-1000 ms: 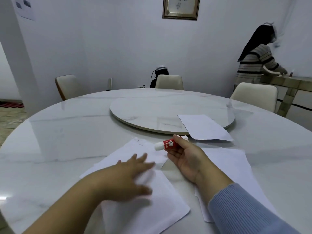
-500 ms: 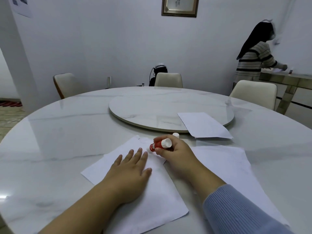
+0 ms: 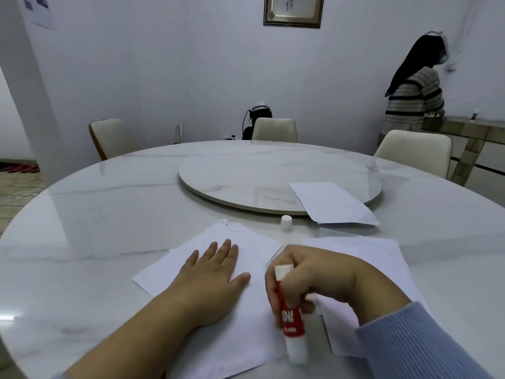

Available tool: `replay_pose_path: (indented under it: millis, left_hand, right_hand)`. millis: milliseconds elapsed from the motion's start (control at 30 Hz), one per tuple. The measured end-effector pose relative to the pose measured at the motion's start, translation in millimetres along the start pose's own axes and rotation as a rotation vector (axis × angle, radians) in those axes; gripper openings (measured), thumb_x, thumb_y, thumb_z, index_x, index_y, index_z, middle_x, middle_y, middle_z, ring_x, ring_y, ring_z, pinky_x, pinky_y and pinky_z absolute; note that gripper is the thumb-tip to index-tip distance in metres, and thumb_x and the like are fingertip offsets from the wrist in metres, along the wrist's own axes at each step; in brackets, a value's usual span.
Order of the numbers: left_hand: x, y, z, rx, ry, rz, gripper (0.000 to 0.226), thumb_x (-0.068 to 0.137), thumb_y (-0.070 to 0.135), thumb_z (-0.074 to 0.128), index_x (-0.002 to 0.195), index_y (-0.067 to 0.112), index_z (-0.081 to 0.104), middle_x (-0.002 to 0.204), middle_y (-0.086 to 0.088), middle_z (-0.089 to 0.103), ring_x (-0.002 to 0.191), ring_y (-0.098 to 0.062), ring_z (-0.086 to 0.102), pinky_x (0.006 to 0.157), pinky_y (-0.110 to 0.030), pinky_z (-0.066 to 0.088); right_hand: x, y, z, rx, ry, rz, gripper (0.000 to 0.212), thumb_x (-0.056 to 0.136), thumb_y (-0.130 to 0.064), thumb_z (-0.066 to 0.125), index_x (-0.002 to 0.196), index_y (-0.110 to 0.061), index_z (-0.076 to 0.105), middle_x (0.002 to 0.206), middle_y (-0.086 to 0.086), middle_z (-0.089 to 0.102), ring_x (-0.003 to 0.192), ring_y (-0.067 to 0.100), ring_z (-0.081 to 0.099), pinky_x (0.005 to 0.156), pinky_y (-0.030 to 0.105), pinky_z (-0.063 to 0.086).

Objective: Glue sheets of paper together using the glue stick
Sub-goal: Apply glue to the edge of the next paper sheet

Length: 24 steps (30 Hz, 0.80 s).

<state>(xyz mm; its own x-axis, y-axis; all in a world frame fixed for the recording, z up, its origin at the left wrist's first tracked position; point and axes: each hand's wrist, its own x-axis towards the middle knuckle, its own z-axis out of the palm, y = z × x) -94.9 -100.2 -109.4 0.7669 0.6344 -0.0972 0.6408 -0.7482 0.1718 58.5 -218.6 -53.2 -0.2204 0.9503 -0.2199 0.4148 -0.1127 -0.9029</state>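
- At the near edge of the table [image 3: 109, 214], the glue stick [image 3: 291, 314] is held nearly upright over the sheet of paper [image 3: 246, 324], its white end low at the paper; whether that end touches cannot be told.
- The stick's red barrel is gripped by the right hand [image 3: 314, 280], with fingers and thumb curled round it.
- The left hand [image 3: 216, 280] is laid flat on the same sheet, palm down, fingers straight and slightly spread.
- A second sheet [image 3: 369, 258] is seen under the right wrist, beside the first.
- A small white cap [image 3: 286, 222] stands just beyond the sheets.
- A third sheet [image 3: 332, 203] lies partly on the round turntable [image 3: 232, 176] at the table's middle.
- Cream chairs [image 3: 274, 129] are set round the far side, and a person in a striped top [image 3: 414, 98] stands at a side counter on the right.
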Motion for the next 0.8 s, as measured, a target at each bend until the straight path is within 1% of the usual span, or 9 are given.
replay_pose_path:
  millis: [100, 167, 233, 333, 400, 467, 600, 733, 800]
  left_hand:
    - [0.1, -1.0, -13.5, 0.028, -0.116, 0.104, 0.060, 0.099, 0.042, 0.022, 0.150, 0.030, -0.007, 0.158, 0.011, -0.016, 0.144, -0.011, -0.019, 0.119, -0.036, -0.010]
    - [-1.3, -0.9, -26.2, -0.011, -0.194, 0.223, 0.058, 0.100, 0.028, 0.029, 0.150, 0.035, 0.001, 0.157, 0.017, -0.014, 0.143, -0.009, -0.020, 0.117, -0.035, -0.011]
    - [-2.7, 4.7, -30.9, -0.065, -0.132, 0.220, 0.057, 0.100, 0.025, 0.030, 0.150, 0.034, 0.004, 0.158, 0.017, -0.010, 0.144, -0.006, -0.016, 0.117, -0.031, -0.009]
    - [-5.2, 13.7, -22.8, 0.120, -0.034, 0.080, 0.061, 0.099, 0.042, 0.024, 0.151, 0.025, -0.004, 0.161, 0.003, -0.010, 0.147, -0.018, -0.012, 0.120, -0.040, -0.002]
    - [-6.6, 11.4, -22.8, 0.144, -0.204, 0.142, 0.060, 0.100, 0.036, 0.027, 0.150, 0.029, -0.004, 0.160, 0.006, -0.014, 0.146, -0.018, -0.014, 0.119, -0.042, -0.004]
    - [-8.3, 6.5, -32.8, -0.006, -0.301, 0.236, 0.060, 0.099, 0.025, 0.035, 0.149, 0.038, 0.004, 0.158, 0.017, -0.011, 0.145, -0.008, -0.013, 0.118, -0.036, -0.006]
    - [-10.3, 15.3, -23.6, -0.057, -0.098, 0.179, 0.060, 0.099, 0.040, 0.030, 0.150, 0.030, 0.002, 0.160, 0.010, -0.007, 0.146, -0.008, -0.011, 0.117, -0.032, -0.006]
    - [-11.5, 14.1, -21.4, -0.034, -0.277, 0.244, 0.065, 0.096, 0.038, 0.038, 0.149, 0.037, -0.001, 0.157, 0.019, -0.013, 0.143, -0.002, -0.014, 0.116, -0.030, -0.009]
    - [-11.1, 11.4, -22.7, -0.079, -0.249, 0.259, 0.065, 0.095, 0.038, 0.040, 0.149, 0.039, 0.003, 0.156, 0.024, -0.008, 0.143, 0.003, -0.011, 0.116, -0.028, -0.008]
  right_hand:
    - [-6.8, 1.9, -9.0, 0.212, 0.013, -0.110, 0.019, 0.048, -0.010, 0.055, 0.061, -0.010, 0.069, 0.062, 0.012, 0.068, 0.054, 0.021, 0.062, 0.042, 0.017, 0.039]
    - [-9.8, 7.5, -18.5, 0.470, 0.218, -0.257, 0.019, 0.045, -0.013, 0.056, 0.058, -0.009, 0.068, 0.059, 0.010, 0.066, 0.055, 0.020, 0.065, 0.053, 0.023, 0.035]
    - [-9.6, 12.6, -24.6, 0.658, 0.456, -0.379, 0.015, 0.046, -0.013, 0.057, 0.057, -0.009, 0.067, 0.059, 0.009, 0.064, 0.057, 0.020, 0.065, 0.061, 0.030, 0.029]
    - [-1.2, 18.6, -26.3, 0.768, 0.767, -0.408, 0.017, 0.068, -0.008, 0.055, 0.059, -0.011, 0.070, 0.058, 0.008, 0.061, 0.043, 0.015, 0.052, 0.047, 0.023, 0.034]
    - [5.4, 20.8, -25.8, 0.730, 0.926, -0.358, 0.022, 0.082, -0.003, 0.051, 0.070, -0.009, 0.069, 0.057, 0.006, 0.058, 0.036, 0.013, 0.042, 0.037, 0.021, 0.033]
    - [9.0, 22.0, -24.9, 0.688, 1.014, -0.310, 0.016, 0.085, -0.002, 0.051, 0.081, -0.007, 0.066, 0.055, 0.003, 0.060, 0.036, 0.014, 0.043, 0.037, 0.020, 0.035]
    - [10.6, 22.5, -22.3, 0.580, 1.042, -0.297, 0.014, 0.084, 0.001, 0.055, 0.083, -0.008, 0.066, 0.064, 0.008, 0.064, 0.043, 0.017, 0.050, 0.044, 0.024, 0.045]
    - [14.2, 22.2, -13.1, 0.250, 0.946, -0.252, 0.014, 0.077, -0.003, 0.062, 0.082, -0.012, 0.071, 0.072, 0.001, 0.070, 0.055, 0.014, 0.060, 0.057, 0.024, 0.054]
    - [17.6, 22.9, -9.5, 0.146, 0.924, -0.204, 0.017, 0.068, -0.014, 0.061, 0.082, -0.014, 0.071, 0.067, -0.007, 0.071, 0.054, 0.009, 0.059, 0.056, 0.020, 0.052]
